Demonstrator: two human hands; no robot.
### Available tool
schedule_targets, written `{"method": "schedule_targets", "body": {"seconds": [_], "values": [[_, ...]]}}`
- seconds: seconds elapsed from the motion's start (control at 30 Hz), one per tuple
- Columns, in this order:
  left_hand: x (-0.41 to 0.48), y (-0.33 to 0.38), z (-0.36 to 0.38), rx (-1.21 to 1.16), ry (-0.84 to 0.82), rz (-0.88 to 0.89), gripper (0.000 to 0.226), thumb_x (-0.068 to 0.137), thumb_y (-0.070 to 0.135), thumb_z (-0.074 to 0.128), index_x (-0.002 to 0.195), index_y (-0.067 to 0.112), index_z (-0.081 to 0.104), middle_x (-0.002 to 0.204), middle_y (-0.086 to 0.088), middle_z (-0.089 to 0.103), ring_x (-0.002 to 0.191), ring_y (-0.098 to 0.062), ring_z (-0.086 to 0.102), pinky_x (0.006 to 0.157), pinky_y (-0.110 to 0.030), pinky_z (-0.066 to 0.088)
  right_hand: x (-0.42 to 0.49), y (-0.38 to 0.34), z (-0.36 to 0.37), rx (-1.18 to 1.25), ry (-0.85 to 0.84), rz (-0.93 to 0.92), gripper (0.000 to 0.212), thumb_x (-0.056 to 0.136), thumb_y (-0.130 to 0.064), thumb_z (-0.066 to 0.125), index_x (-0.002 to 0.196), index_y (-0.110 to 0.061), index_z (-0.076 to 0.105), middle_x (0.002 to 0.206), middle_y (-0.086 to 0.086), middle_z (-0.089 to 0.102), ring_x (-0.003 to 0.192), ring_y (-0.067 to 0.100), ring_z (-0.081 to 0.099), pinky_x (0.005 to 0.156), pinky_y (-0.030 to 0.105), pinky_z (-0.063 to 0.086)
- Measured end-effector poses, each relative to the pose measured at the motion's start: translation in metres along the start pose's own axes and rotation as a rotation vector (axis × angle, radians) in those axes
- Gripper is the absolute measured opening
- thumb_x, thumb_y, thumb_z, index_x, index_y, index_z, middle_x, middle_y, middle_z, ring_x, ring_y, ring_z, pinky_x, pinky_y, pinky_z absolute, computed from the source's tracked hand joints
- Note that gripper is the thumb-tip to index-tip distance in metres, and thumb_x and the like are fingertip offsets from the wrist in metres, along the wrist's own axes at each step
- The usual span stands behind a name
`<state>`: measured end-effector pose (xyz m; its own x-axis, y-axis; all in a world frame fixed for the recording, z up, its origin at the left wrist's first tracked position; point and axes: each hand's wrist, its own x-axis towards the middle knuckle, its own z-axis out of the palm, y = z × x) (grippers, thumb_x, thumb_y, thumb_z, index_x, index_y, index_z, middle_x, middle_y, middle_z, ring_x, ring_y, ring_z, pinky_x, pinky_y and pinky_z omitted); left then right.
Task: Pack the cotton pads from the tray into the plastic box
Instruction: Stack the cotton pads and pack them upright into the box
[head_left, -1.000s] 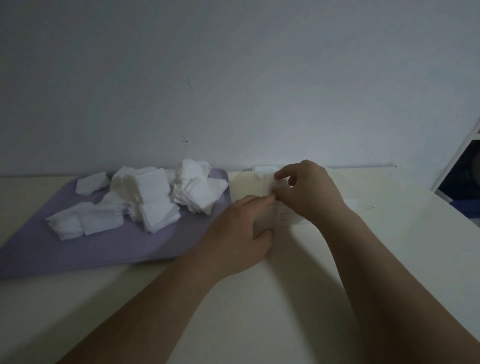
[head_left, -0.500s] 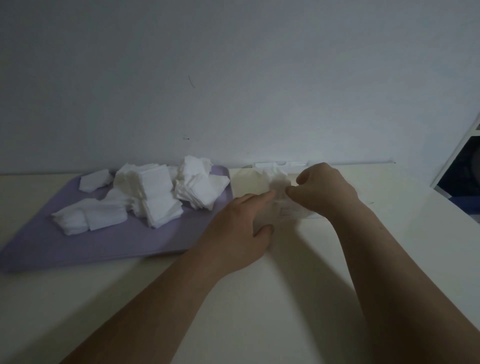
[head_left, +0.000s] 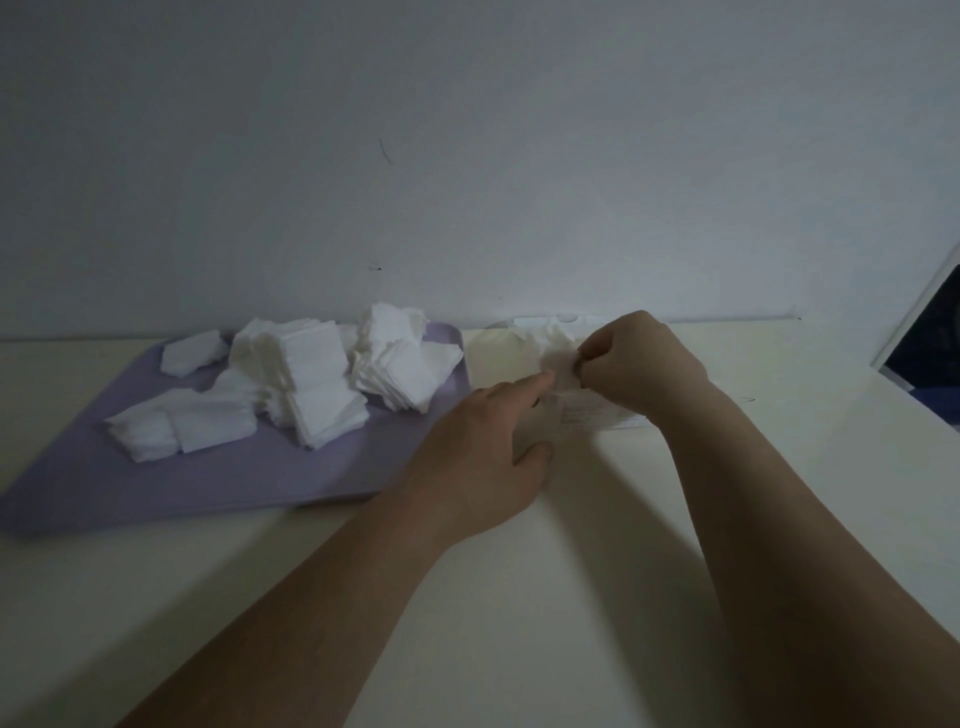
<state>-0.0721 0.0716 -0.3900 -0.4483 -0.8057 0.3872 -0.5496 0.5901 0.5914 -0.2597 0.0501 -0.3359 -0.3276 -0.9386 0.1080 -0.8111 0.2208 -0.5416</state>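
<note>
Right hand (head_left: 641, 364) clenched, pinching cotton pads (head_left: 558, 358) over clear plastic box (head_left: 597, 415); left hand (head_left: 483, 457) gripping box's near side. Purple tray (head_left: 156, 483) at nine o'clock, pad stacks (head_left: 311, 384) heaped.

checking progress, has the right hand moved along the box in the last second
Yes. The right hand has slid rightward, away from the purple tray and off the left hand.
</note>
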Motion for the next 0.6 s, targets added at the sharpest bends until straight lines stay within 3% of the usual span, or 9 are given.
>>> {"method": "schedule_targets", "body": {"seconds": [0.07, 0.13, 0.2, 0.27, 0.33, 0.43, 0.53, 0.6], "values": [[-0.001, 0.001, -0.001, -0.011, -0.001, -0.003, 0.063, 0.091, 0.024, 0.067, 0.150, 0.033, 0.046, 0.138, 0.011, 0.062, 0.124, -0.005, 0.055, 0.103, -0.019, 0.043, -0.001, 0.000, -0.001, 0.028, -0.014, -0.003, 0.027, 0.070, -0.017, 0.058, 0.088, -0.019, 0.078, 0.080, 0.006, 0.074, 0.068, 0.017, 0.061, 0.068, 0.033, 0.051], [-0.002, 0.002, -0.002, -0.020, -0.008, -0.008, 0.061, 0.091, 0.022, 0.066, 0.148, 0.034, 0.047, 0.135, 0.012, 0.062, 0.119, -0.002, 0.053, 0.098, -0.016, 0.042, -0.006, -0.001, -0.004, 0.072, -0.022, 0.011, 0.041, 0.067, -0.019, 0.056, 0.103, -0.022, 0.077, 0.091, 0.001, 0.076, 0.077, 0.015, 0.066, 0.077, 0.035, 0.057], [-0.003, 0.006, -0.005, -0.019, -0.012, 0.001, 0.055, 0.091, 0.018, 0.063, 0.143, 0.031, 0.050, 0.132, 0.008, 0.064, 0.110, -0.006, 0.057, 0.098, -0.024, 0.048, -0.015, -0.004, -0.008, 0.081, 0.002, 0.009, 0.053, 0.068, -0.021, 0.053, 0.118, -0.028, 0.072, 0.106, -0.008, 0.074, 0.095, 0.019, 0.069, 0.090, 0.040, 0.058], [-0.003, 0.008, -0.009, 0.010, 0.034, 0.021, 0.051, 0.088, 0.012, 0.059, 0.138, 0.025, 0.055, 0.128, 0.002, 0.066, 0.109, -0.016, 0.061, 0.095, -0.036, 0.052, -0.022, -0.011, -0.009, 0.087, 0.118, -0.034, 0.055, 0.075, -0.019, 0.053, 0.128, -0.027, 0.068, 0.121, -0.007, 0.072, 0.113, 0.019, 0.066, 0.098, 0.039, 0.053], [0.001, 0.004, -0.016, 0.084, 0.118, 0.032, 0.046, 0.088, 0.010, 0.059, 0.132, 0.019, 0.063, 0.127, -0.002, 0.068, 0.115, -0.021, 0.061, 0.098, -0.036, 0.052, -0.032, -0.023, -0.005, 0.172, 0.251, -0.151, 0.049, 0.083, -0.012, 0.053, 0.128, -0.024, 0.069, 0.126, -0.005, 0.072, 0.120, 0.018, 0.064, 0.101, 0.038, 0.052], [0.009, -0.013, -0.041, 0.282, 0.269, 0.037, 0.021, 0.092, 0.021, 0.057, 0.108, 0.020, 0.069, 0.107, 0.000, 0.069, 0.103, -0.024, 0.065, 0.087, -0.035, 0.053, -0.053, -0.051, 0.011, 0.322, 0.342, -0.389, 0.040, 0.088, -0.006, 0.053, 0.120, -0.019, 0.074, 0.120, -0.004, 0.075, 0.113, 0.015, 0.068, 0.100, 0.032, 0.053], [0.016, -0.039, -0.071, 0.503, 0.287, -0.110, 0.029, 0.092, 0.035, 0.055, 0.113, 0.018, 0.066, 0.111, -0.006, 0.068, 0.102, -0.032, 0.063, 0.087, -0.045, 0.053, -0.073, -0.072, 0.037, 0.422, 0.223, -0.518, 0.036, 0.088, -0.004, 0.055, 0.114, -0.017, 0.076, 0.114, -0.005, 0.077, 0.104, 0.009, 0.070, 0.095, 0.023, 0.054], [0.019, -0.053, -0.084, 0.561, 0.213, -0.247, 0.036, 0.093, 0.043, 0.057, 0.113, 0.015, 0.063, 0.111, -0.011, 0.067, 0.103, -0.035, 0.062, 0.089, -0.047, 0.051, -0.079, -0.075, 0.056, 0.460, 0.098, -0.492, 0.037, 0.090, -0.005, 0.054, 0.117, -0.018, 0.075, 0.118, -0.006, 0.075, 0.107, 0.010, 0.069, 0.098, 0.027, 0.053]]}}
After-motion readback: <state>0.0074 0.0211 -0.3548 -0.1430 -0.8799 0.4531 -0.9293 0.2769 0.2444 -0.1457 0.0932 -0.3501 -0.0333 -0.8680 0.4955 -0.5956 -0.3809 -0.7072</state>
